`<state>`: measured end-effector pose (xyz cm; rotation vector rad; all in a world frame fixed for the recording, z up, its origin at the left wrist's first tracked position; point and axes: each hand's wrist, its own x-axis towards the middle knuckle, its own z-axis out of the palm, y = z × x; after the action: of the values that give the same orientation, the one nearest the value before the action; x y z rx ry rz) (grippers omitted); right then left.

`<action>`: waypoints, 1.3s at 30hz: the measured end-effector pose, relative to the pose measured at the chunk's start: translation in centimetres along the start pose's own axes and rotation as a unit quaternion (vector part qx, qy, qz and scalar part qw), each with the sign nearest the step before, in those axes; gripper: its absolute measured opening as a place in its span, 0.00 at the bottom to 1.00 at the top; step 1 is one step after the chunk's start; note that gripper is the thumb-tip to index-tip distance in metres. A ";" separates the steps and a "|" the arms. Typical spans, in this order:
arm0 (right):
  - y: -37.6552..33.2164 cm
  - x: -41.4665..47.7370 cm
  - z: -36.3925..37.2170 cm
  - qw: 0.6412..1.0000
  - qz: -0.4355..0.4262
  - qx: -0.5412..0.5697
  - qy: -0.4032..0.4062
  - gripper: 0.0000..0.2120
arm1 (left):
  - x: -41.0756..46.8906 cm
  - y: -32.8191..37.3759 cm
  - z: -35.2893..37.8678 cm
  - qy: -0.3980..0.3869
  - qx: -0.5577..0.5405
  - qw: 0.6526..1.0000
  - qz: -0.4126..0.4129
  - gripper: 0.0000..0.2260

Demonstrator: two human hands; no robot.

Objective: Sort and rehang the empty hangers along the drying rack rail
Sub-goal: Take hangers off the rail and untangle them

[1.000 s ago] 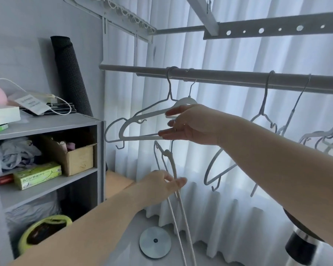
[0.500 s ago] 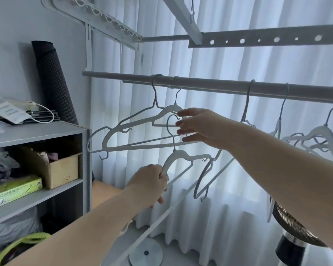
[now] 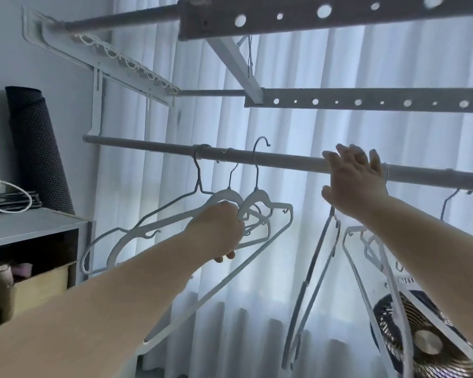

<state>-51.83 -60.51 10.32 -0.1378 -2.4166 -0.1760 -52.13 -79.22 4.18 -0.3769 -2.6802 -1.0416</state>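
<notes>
Left hand (image 3: 216,233): fingers curled tight round the shoulder of a white hanger (image 3: 257,199), just under its neck.
Right hand (image 3: 352,178): fingers straight and spread, holding nothing, palm laid across the rail (image 3: 148,144). I could not tell whether it pressed the rail or only lay in front of it.
Held hanger: lifted high, its hook (image 3: 260,144) standing above the rail with the shaft crossing in front of the bar. It was not yet seated.
Neighbours: a wire hanger (image 3: 197,175) and a plastic hanger (image 3: 224,194) hung just left of my hook, both on the rail, their shoulders crowding against my fist.
Further along: tilted hangers (image 3: 316,268) dangled below and beyond my right hand, well apart from the left group.
Step in hand, as I judged it: dropping the hook over the rail beside the two already hung.
Doing it well: carry the hook past the bar first, then lower it so the curve settles squarely on top. Keep the shoulders in line with the neighbours so the arms do not interlock, and steady the rail with the flat right hand.
Risk: the hook might catch only by its tip, or the arms might tangle with the plastic hanger when I let go.
Release: open the left fingers only once the hanger's weight hangs from the bar.
</notes>
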 end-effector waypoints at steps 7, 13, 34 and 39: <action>0.7 0.1 -0.3 1.000 0.004 -0.004 -0.020 0.28 | 3.9 2.7 0.7 -0.039 0.047 0.998 0.017 0.10; 1.0 0.0 -0.3 0.999 -0.014 -0.018 -0.025 0.29 | 5.4 3.3 3.0 -0.084 0.016 0.996 0.016 0.13; -5.3 3.2 0.4 0.996 -0.083 0.026 -0.007 0.25 | 2.3 -4.9 -4.5 0.139 0.192 0.970 0.053 0.18; -4.9 3.5 0.8 0.997 -0.072 0.035 -0.004 0.21 | 2.9 -7.6 -4.6 0.033 0.220 0.974 -0.030 0.14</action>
<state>-55.75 -65.05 11.58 0.0671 -2.4377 -0.1569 -56.68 -87.35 3.59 -0.1705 -2.7689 -0.4374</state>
